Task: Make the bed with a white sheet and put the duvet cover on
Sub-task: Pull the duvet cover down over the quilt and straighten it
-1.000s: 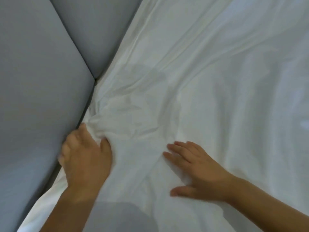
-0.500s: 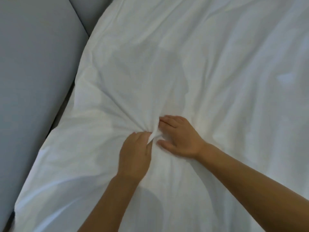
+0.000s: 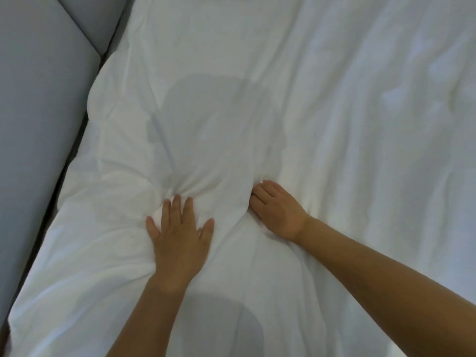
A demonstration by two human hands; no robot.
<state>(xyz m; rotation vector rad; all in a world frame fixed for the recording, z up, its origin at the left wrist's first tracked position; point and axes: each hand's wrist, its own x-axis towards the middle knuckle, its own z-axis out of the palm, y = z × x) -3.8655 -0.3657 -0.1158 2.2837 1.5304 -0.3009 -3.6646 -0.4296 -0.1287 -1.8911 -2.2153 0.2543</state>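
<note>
1. This is a bedroom: a white duvet (image 3: 334, 124), puffy and creased, fills most of the view and lies across a wide bed.
2. Grey-blue padded panels (image 3: 38, 112) stand along its left edge, like an upholstered headboard or wall. A seam (image 3: 82, 30) divides two of them.
3. A dark gap (image 3: 74, 148) runs between the panels and the duvet's rounded edge.
4. The light is soft and indoor, and casts a dim shadow (image 3: 206, 112) on the fabric.
5. Whether it is a home or a hotel room cannot be told.
</note>
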